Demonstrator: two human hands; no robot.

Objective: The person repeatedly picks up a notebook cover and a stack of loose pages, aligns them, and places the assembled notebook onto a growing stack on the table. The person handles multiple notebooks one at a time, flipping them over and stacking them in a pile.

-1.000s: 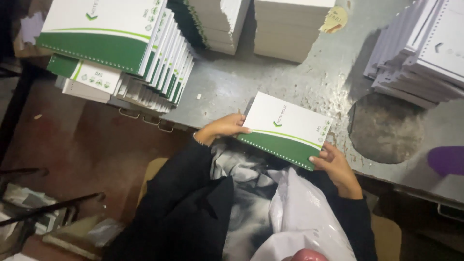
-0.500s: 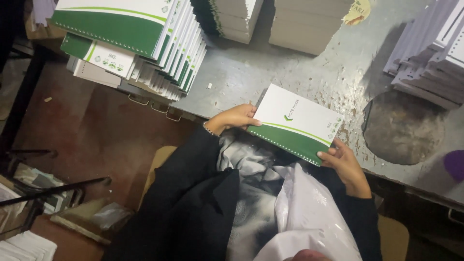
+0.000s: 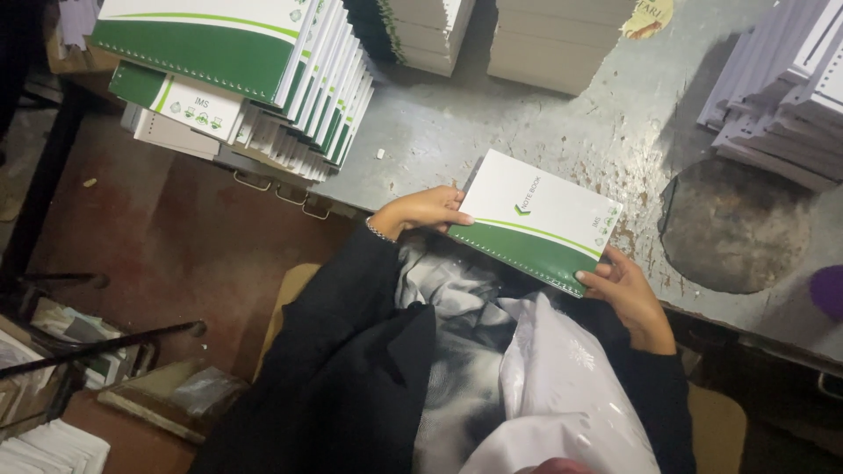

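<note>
Item: spiral notebook (image 3: 536,221), white and green, resting at the near edge of the grey desk (image 3: 439,140); my left hand (image 3: 420,211) is gripping its left edge, my right hand (image 3: 625,290) its lower right corner, fingers closed; I am judging a level, two-handed hold best; stacked notebooks (image 3: 237,79) standing well apart.

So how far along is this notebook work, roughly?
Done, it seems: a fanned stack of green-and-white notebooks lies at the table's left end. In hand: one notebook, held at the table edge by the left hand and right hand. Probably left: the white piles on the right.
</note>
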